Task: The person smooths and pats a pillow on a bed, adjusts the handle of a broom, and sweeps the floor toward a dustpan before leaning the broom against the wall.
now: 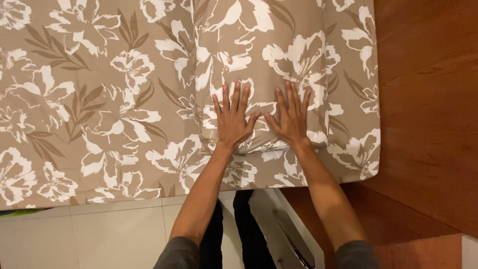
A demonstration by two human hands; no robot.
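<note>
- A bed (99, 149) is seen from above, covered by a tan sheet (59, 124) printed with white flowers and brown leaves.
- Left of the pillow, the sheet is spread flat to the picture's left edge, with only slight creases.
- Below the pillow's left side, pale floor tiles (114, 234) are seen along the bed's near edge.
- A pillow (259, 45) in the same floral cloth is laid on the bed near its right end; its near edge is raised in a soft fold.
- The left hand (232, 119) is laid palm down on the pillow's near edge, left of its middle; its fingers (235, 95) are held straight and slightly spread, and nothing is pinched.
- The right hand (290, 118) is laid palm down on the pillow just right of the left hand; its fingers (294, 94) are slightly spread and flat on the cloth. The two thumbs are pointed toward each other and are nearly touching.
- Grey sleeves and dark trousers are seen below the pillow, at the bottom edge.
- Right of the pillow, past the bed's corner, a reddish wooden surface (428, 99) is seen.
</note>
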